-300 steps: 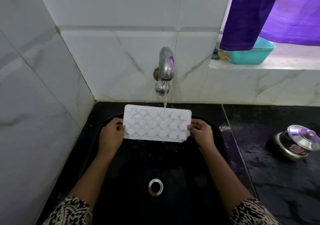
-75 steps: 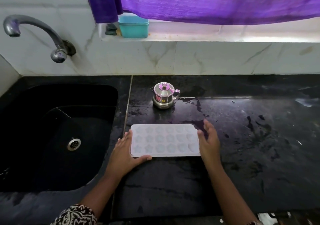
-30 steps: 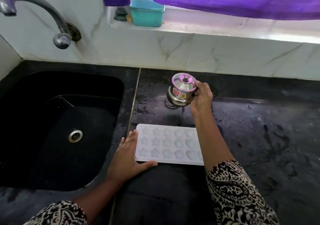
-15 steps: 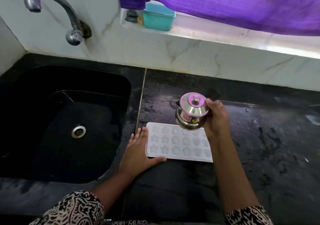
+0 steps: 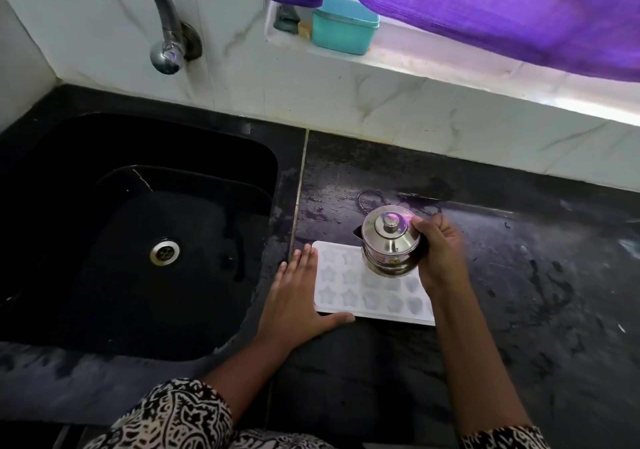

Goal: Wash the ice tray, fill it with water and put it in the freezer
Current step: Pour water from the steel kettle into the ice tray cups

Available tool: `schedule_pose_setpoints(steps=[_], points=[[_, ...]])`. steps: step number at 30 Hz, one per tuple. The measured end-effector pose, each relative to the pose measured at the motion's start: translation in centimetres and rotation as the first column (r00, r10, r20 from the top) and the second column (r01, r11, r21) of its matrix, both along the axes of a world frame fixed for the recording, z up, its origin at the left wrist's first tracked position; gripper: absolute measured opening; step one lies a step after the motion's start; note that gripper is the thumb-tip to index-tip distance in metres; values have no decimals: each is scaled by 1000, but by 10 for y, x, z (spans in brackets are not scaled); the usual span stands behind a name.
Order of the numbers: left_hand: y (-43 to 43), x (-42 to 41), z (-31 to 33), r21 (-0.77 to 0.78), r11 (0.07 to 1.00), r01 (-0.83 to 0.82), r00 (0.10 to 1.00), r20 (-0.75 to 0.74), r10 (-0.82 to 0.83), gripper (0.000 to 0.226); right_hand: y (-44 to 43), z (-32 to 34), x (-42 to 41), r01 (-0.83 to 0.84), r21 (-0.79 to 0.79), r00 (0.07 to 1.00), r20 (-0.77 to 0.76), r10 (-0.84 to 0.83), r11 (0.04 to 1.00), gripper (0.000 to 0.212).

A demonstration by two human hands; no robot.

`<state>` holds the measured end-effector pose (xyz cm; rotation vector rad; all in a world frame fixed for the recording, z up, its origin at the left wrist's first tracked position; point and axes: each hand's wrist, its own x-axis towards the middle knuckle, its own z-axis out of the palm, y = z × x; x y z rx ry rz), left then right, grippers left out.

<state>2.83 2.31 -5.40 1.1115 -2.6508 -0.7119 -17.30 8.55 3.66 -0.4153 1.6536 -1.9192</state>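
A white ice tray with star-shaped cells lies flat on the wet black counter, just right of the sink. My left hand rests flat against the tray's left edge, thumb along its front edge. My right hand grips a small lidded steel jug by its handle and holds it above the tray's middle cells, spout pointing left. The jug and my right hand hide the tray's right part. No stream of water shows from the spout.
A black sink with a steel drain sits to the left, under a curved steel tap on the marble wall. A teal box stands on the window ledge beneath a purple curtain.
My right hand lifted the steel jug off the counter behind the tray and brought it over the tray. My left hand stayed at the tray's left edge. Earlier, both hands held the tray under the tap.
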Motion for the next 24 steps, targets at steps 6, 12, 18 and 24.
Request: schedule_pose_setpoints(steps=[6, 12, 18, 24], points=[[0, 1, -1, -15, 1000, 12, 1000, -17, -12, 126, -4, -1, 2, -15, 68, 997, -70, 20, 998, 33], [0, 1, -3, -28, 1000, 14, 1000, 10, -14, 126, -4, 3, 6, -15, 116, 988, -152, 33, 993, 32], [0, 1, -2, -31, 999, 15, 1000, 15, -15, 127, -8, 9, 13, -14, 183, 972, -229, 56, 983, 33], [-1, 0, -2, -18, 1000, 14, 1000, 3, -13, 127, -10, 13, 16, -29, 225, 958, -271, 91, 974, 33]])
